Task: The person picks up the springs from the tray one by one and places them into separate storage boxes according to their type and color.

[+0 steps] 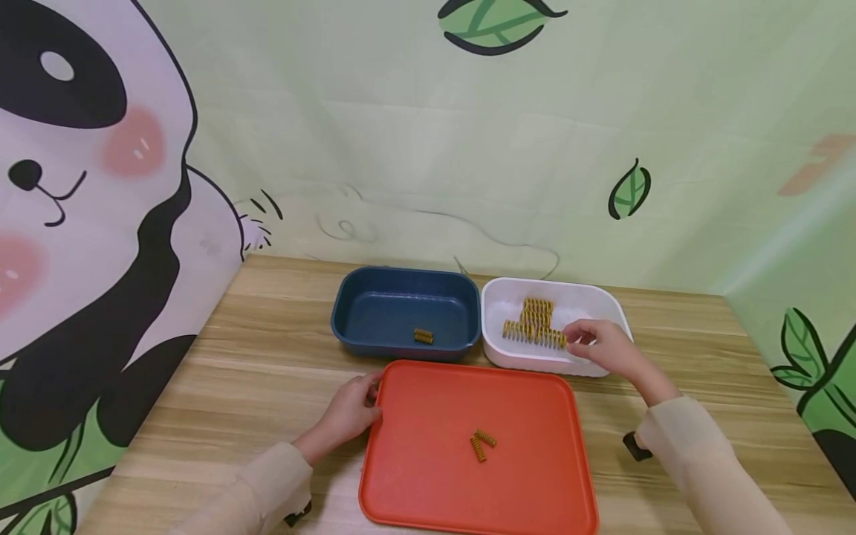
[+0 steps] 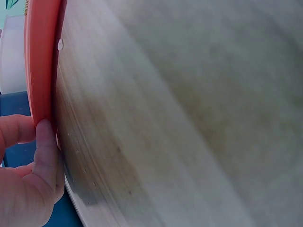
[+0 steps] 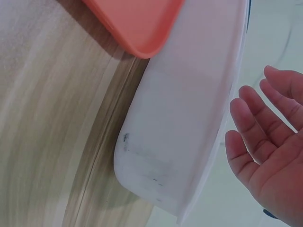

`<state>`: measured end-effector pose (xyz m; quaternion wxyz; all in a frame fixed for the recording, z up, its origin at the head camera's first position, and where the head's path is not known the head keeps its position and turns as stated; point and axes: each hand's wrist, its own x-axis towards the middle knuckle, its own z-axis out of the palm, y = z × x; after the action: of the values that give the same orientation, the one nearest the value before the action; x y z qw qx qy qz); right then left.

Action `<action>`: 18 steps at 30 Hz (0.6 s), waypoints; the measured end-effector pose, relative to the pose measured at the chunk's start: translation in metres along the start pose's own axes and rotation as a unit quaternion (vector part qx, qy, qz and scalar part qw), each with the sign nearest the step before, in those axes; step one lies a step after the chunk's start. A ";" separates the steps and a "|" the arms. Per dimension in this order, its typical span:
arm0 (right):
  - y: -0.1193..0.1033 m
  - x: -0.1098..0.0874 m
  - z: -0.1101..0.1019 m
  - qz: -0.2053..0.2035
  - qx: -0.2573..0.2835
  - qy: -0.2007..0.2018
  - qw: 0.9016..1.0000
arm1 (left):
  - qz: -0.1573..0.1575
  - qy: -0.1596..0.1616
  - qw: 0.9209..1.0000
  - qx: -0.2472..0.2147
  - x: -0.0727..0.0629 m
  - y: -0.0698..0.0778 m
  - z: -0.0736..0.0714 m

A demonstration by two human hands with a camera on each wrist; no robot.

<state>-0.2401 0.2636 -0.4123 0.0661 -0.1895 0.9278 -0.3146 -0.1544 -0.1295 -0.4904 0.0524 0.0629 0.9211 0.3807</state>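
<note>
My left hand [image 1: 349,409] pinches the left rim of a red tray [image 1: 428,416]; in the left wrist view its fingertips [image 2: 45,135] meet at the edge. Two small brass-coloured coil springs [image 1: 478,449] lie close together on this tray. Over the right side of a white bin [image 1: 495,355], my right hand [image 1: 605,345] reaches in with loosely bent fingers, right by a group of longer coil springs [image 1: 535,325]. The right wrist view has the fingers [image 3: 246,118] spread above the bin's rim, with nothing seen between them.
A dark blue bin [image 1: 374,343] stands left of the white one and has a short coil spring [image 1: 423,336] inside. Both bins sit behind the tray on a wooden table [image 1: 267,334]. A printed cloth wall [image 1: 401,148] rises behind the table.
</note>
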 end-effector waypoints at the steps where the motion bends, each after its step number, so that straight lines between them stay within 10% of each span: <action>1: -0.001 -0.001 0.000 0.003 0.000 -0.001 1.000 | 0.000 0.000 1.000 0.000 0.000 0.000 0.000; 18: -0.013 -0.011 0.001 -0.006 0.013 -0.025 1.000 | 0.008 0.007 1.000 0.001 -0.002 0.001 -0.001</action>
<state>-0.2255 0.2584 -0.4054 0.0897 -0.2020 0.9205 -0.3223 -0.1526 -0.1298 -0.4884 0.0426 0.0681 0.9212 0.3808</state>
